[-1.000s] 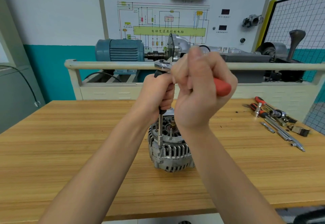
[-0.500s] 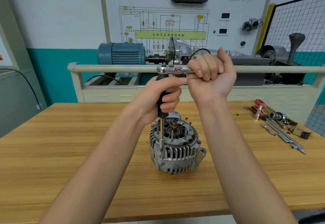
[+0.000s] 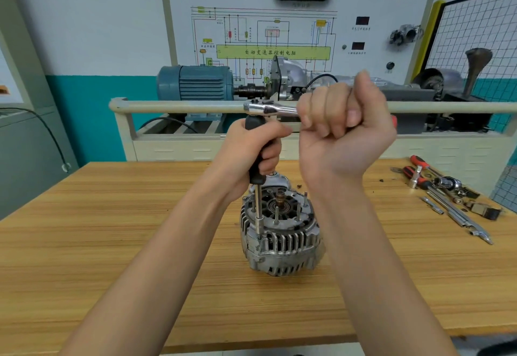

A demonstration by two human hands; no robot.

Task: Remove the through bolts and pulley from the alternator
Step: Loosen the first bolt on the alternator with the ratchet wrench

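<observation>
While the left hand [image 3: 253, 150] grips the black-handled extension bar [image 3: 258, 171] standing upright on the ribbed grey metal alternator [image 3: 281, 234] at the wooden table's [image 3: 112, 244] centre, the right hand [image 3: 345, 129], at 3 o'clock, clenches the chrome ratchet wrench [image 3: 270, 108].

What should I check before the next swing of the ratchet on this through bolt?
1. Socket seated on the bolt at the alternator rim: cannot tell, the tip hides the bolt head.
2. Extension upright: ok, near vertical.
3. Left hand steadying the black grip: ok, fingers wrapped round it.
4. Right hand on the ratchet handle: ok, full fist.
5. Alternator held down: not ok, it stands free on the table, no clamp visible.
6. Swing path clear: ok, loose tools lie far right.
</observation>
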